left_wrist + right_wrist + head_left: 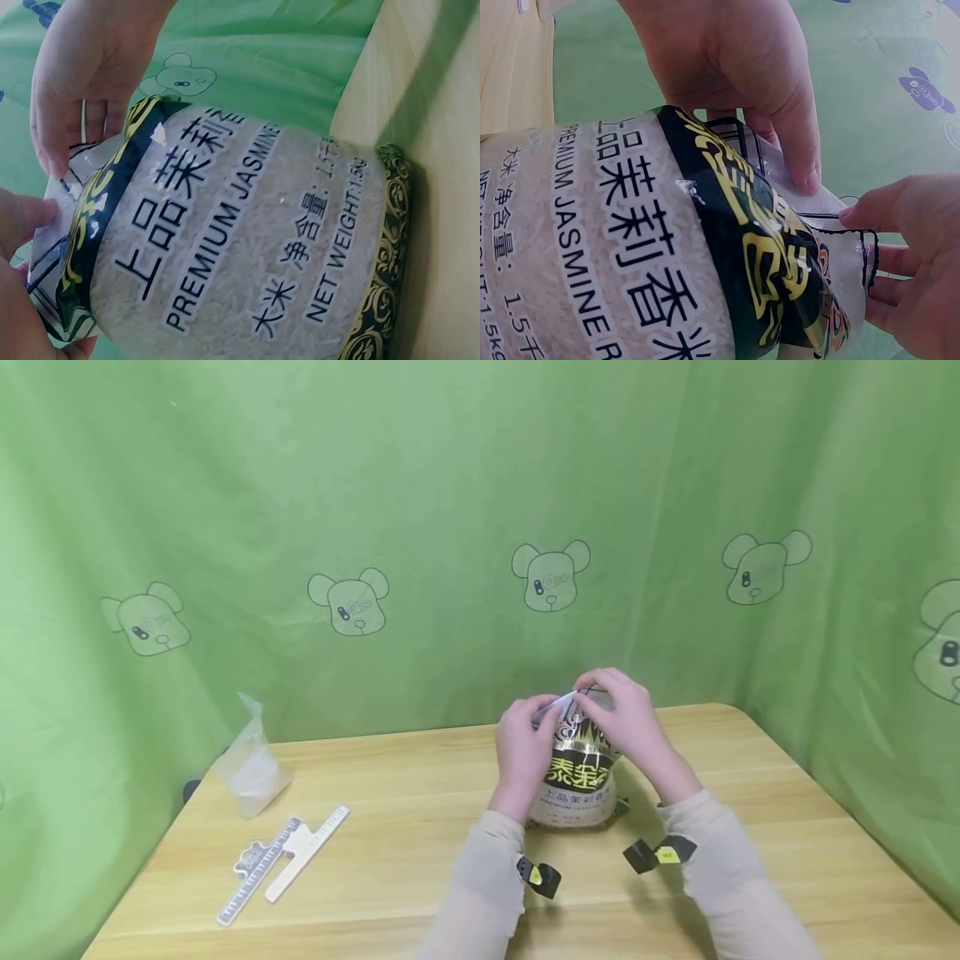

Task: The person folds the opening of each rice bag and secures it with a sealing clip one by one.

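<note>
Upright clear plastic bag of jasmine rice with black-and-gold band and Chinese lettering (573, 777) stands on the light wooden table (420, 868), centre, toward the far edge. Both of your hands are at its crumpled clear top.

Your left hand (522, 747) pinches the left side of the bag's top, thumb on the near face, fingers behind. Your right hand (626, 714) curls over the top from the right, fingertips (855, 214) pinching the same clear flap. The two hands nearly touch above the bag.

Far left on the table: a small clear plastic bag holding something white (251, 768), upright. Nearer, left: two long flat sealing clips, one grey (255, 872), one cream (307, 852), lying side by side and touching.

Green bear-print cloth (450, 527) hangs behind.
</note>
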`<state>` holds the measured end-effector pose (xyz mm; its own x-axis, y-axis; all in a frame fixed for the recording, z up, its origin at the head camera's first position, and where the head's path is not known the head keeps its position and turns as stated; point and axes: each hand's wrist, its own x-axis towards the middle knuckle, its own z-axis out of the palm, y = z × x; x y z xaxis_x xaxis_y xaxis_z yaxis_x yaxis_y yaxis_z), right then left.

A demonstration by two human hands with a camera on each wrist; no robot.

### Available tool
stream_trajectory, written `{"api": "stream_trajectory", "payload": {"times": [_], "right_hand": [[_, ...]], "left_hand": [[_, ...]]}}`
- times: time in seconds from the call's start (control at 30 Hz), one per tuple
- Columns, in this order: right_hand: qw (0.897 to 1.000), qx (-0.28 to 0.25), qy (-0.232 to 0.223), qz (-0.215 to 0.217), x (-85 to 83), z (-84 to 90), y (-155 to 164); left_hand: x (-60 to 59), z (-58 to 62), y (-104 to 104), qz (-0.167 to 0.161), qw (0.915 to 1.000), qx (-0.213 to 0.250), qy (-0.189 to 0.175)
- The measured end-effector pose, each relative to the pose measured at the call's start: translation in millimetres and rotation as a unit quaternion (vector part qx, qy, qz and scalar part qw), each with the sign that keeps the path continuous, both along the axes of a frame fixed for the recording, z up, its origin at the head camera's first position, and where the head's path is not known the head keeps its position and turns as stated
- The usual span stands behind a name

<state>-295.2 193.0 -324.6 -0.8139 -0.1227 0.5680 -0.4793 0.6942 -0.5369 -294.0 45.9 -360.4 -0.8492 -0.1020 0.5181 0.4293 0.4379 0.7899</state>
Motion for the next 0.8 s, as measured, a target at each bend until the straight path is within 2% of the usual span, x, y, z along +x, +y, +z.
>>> {"api": "stream_trajectory", "payload": {"times": [0.17,0.43,0.57,0.8], "right_hand": [[1.0,0.003,0.004,-0.001,0.5,-0.1,0.3],[1.0,-0.001,-0.012,0.0,1.0,-0.1,-0.8],[1.0,0.001,-0.007,0.002,0.6,0.4,-1.8],[1.0,0.004,0.002,-0.001,0.9,0.7,0.2]], "left_hand": [[2.9,0.5,1.8,0.016,0.9998,-0.006,0.007],[0.1,-0.1,-6.0,0.007,0.9997,-0.021,-0.006],[-2.3,1.7,-12.2,-0.001,0.9994,-0.033,-0.012],[-6.4,1.8,-22.9,-0.039,0.9976,-0.044,-0.037]]}}
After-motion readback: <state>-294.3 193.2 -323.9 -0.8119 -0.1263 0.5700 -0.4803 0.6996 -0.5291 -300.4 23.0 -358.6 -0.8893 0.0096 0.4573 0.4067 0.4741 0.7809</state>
